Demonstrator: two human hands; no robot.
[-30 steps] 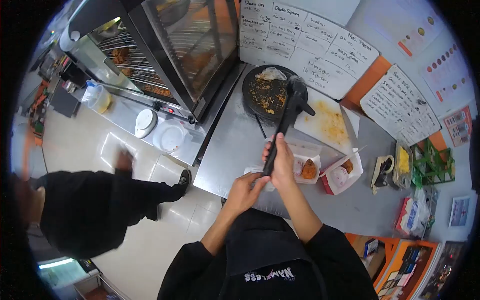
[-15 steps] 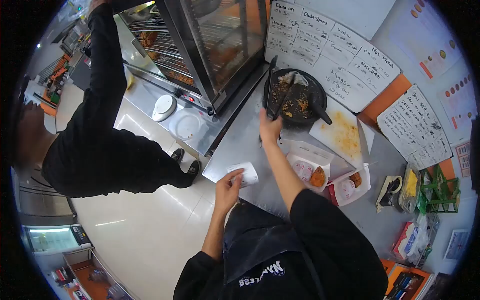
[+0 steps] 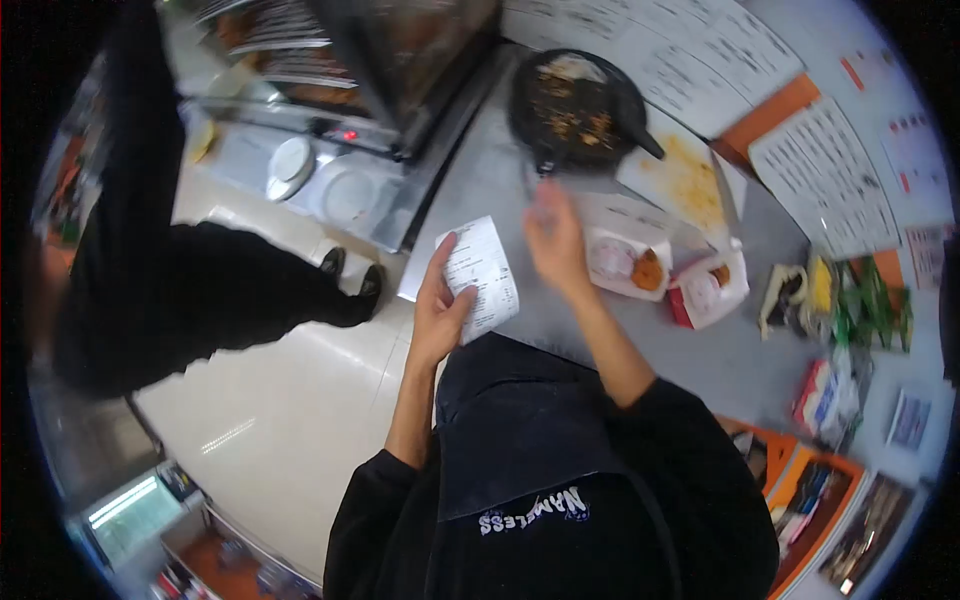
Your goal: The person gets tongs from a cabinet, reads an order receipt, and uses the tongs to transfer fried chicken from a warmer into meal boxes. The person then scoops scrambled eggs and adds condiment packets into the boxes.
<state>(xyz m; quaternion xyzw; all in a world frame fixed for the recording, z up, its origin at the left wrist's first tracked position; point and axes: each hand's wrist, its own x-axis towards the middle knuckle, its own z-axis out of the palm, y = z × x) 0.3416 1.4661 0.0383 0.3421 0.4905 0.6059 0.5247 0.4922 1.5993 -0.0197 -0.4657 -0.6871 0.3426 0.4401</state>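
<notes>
A printed paper receipt point(image 3: 482, 275) is pinched between the thumb and fingers of my left hand point(image 3: 436, 312), its text facing up. My right hand point(image 3: 557, 238) is over the metal table, smeared by motion, so its grip cannot be made out. Just beyond its fingertips are the dark tongs point(image 3: 545, 168), at the near edge of a black stone mortar point(image 3: 578, 108). Brown crumbs and a clear plastic piece lie in the mortar, with a pestle point(image 3: 638, 135) at its right. To the right of my right hand, an open paper box point(image 3: 625, 285) holds a fried piece and a round wrapped packet.
A second, red-sided box point(image 3: 690, 312) holds similar food. Behind it lies a stained white cutting board point(image 3: 680, 180). A glass warming cabinet point(image 3: 400, 70) stands at the back left. A person in black point(image 3: 190, 290) stands at left.
My right hand has drawn back from the mortar and the tongs. My left hand has raised the receipt, which now shows its printed side more fully. The view has shifted and blurred.
</notes>
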